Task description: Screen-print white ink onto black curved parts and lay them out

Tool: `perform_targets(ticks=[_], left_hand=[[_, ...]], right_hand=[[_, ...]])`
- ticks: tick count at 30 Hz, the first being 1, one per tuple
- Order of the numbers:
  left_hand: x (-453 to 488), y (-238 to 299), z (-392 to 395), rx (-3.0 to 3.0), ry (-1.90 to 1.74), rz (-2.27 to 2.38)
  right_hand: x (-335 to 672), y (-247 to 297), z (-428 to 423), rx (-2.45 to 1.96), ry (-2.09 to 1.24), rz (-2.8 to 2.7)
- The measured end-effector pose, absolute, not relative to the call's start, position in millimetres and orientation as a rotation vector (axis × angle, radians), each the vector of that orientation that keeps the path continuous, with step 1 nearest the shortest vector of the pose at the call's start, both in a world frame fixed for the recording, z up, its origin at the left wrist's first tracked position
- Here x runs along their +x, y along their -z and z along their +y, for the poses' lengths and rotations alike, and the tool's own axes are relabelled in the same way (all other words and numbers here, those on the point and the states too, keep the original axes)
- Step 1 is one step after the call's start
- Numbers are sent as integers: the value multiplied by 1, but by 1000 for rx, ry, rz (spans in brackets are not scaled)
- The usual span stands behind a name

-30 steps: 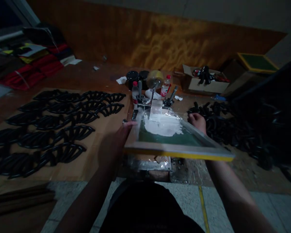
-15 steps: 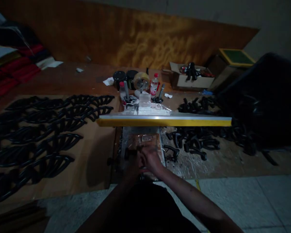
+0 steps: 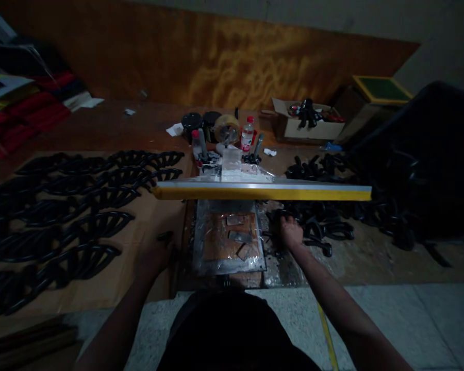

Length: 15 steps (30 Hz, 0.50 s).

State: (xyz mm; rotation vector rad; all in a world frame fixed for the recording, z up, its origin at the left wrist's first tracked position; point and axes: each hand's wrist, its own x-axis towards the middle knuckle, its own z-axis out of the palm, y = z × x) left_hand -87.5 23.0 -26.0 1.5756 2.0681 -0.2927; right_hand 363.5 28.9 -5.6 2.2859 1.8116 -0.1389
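My left hand (image 3: 156, 257) is over the cardboard on the left, dim and slightly blurred. Its fingers are closed on a small black curved part (image 3: 165, 236). To its left lie rows of glossy black curved parts (image 3: 95, 224), overlapping one another. My right hand (image 3: 292, 233) reaches into loose black curved parts (image 3: 334, 229) at the right, fingers bent down onto one; the fingertips are partly hidden. Between my hands is a flat plate (image 3: 197, 260) under clear film, with a brown patch and small pale rectangular pieces (image 3: 239, 237) on it.
A long bar with a yellow edge (image 3: 263, 194) spans above the plate's far side. Behind it stand bottles (image 3: 247, 135), a tape roll (image 3: 227, 129) and dark jars (image 3: 192, 122). A carton (image 3: 303, 130) sits back right, near a large black bag (image 3: 417, 170). Red cloth (image 3: 27, 116) is stacked left.
My hands were together over the plate and have parted. The left moved left with a black part; the right moved to the loose parts. The small pieces on the plate now show.
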Motion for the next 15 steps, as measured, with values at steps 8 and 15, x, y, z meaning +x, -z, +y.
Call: perform_targets(ticks=[8, 15], left_hand=[[-43, -71, 61, 1640, -363, 1905], [23, -154, 74, 1325, -1300, 1244]], right_hand=[[316, -11, 28, 2089, 489, 2691], [250, -10, 29, 1631, 313, 2686]])
